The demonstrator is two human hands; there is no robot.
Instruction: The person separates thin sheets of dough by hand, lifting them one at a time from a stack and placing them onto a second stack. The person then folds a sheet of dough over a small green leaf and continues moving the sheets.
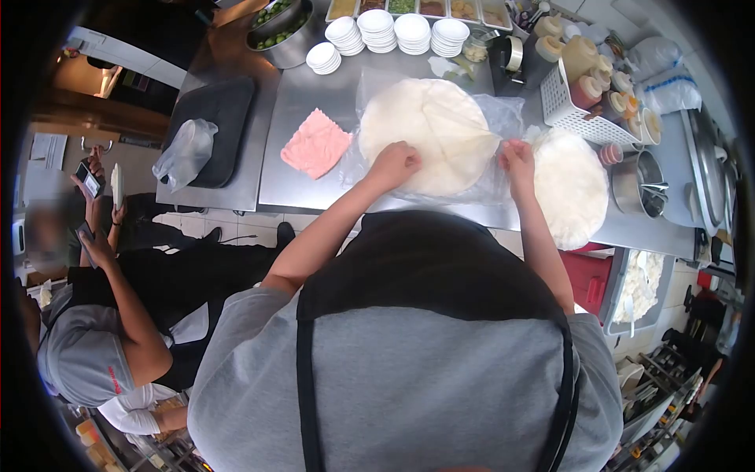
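A large round sheet of thin, pale flatbread (pixel 429 118) lies on clear plastic on the steel counter, with creases running across it. My left hand (pixel 397 165) rests over its near left part, fingers curled in; what they pinch, if anything, is hidden. At the right edge, my right hand (pixel 517 161) pinches the border of the sheet, which is drawn out to a point there. A second round pile of pale flatbread (pixel 570 189) lies just right of my right hand.
Left of the sheet lies a pink cloth (pixel 316 144); farther left, a black tray (pixel 228 118) bears a plastic bag (pixel 189 149). Stacks of small white dishes (pixel 377 31) stand behind. A white basket of bottles (pixel 582 118) and a metal pot (pixel 637 181) stand right. Co-workers (pixel 102 330) are at left.
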